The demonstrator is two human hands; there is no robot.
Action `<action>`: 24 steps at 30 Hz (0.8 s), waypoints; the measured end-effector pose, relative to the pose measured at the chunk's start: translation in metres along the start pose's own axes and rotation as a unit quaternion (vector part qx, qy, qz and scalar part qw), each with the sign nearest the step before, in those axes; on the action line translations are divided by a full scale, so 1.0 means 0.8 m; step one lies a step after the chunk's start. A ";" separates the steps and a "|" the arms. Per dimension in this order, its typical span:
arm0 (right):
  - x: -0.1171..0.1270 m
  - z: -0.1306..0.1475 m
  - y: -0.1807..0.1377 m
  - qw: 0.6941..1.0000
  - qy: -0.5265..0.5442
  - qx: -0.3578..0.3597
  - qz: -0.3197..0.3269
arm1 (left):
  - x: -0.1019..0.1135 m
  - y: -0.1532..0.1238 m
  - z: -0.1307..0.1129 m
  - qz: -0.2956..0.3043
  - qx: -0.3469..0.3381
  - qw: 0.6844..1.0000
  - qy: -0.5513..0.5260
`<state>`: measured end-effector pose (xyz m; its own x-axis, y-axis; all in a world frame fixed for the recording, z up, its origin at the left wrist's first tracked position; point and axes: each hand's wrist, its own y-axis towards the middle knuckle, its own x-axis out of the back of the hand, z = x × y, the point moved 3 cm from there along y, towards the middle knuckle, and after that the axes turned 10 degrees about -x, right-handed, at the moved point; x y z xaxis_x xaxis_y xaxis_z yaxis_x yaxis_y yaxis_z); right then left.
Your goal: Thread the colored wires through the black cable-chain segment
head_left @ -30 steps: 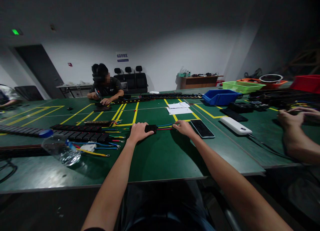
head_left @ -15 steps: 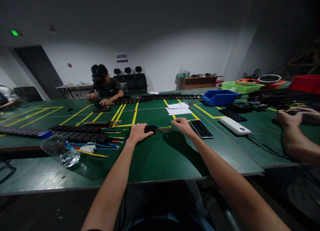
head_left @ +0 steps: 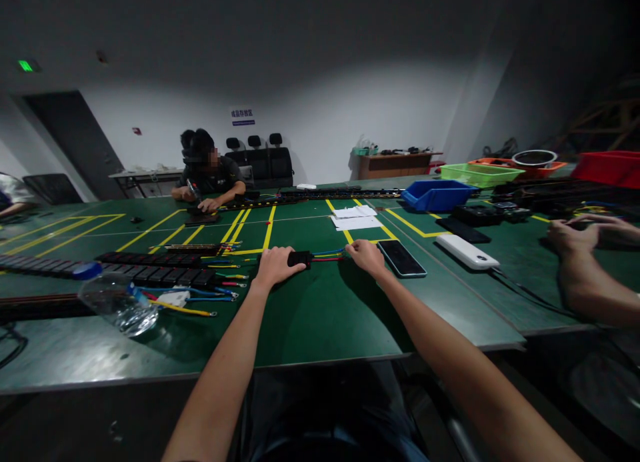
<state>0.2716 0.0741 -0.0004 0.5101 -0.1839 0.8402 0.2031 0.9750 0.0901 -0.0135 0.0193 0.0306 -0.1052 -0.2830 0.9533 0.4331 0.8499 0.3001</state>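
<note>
My left hand [head_left: 275,263] rests palm down on the green table [head_left: 320,315] with its fingers closed over the near end of a small black block [head_left: 301,257]. Blue, yellow and red wires [head_left: 327,254] run out of the block to the right. My right hand [head_left: 366,255] lies at the far end of those wires, fingers curled down on them. A black phone [head_left: 401,257] lies flat just right of my right hand.
Rows of black blocks [head_left: 155,267] with loose coloured wires and a tipped clear water bottle [head_left: 119,303] lie at left. A white power bank [head_left: 468,251], white papers [head_left: 356,217] and a blue bin [head_left: 436,195] sit further right. Another person's hands [head_left: 575,235] work at the right edge; a seated person [head_left: 209,175] is across the table.
My right hand lifted slightly off the wires half a second ago and has come back down onto them. My left hand has stayed on the black block.
</note>
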 end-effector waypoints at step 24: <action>0.056 0.009 -0.023 0.998 -0.032 0.058 0.023 | 0.032 -0.001 -0.015 0.028 -0.018 0.999 0.017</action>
<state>0.2846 0.0486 0.0397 0.4611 -0.1347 0.8771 0.0818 0.9907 0.1091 -0.0059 0.0058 0.0541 -0.0508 -0.2510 0.9667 0.4703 0.8479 0.2449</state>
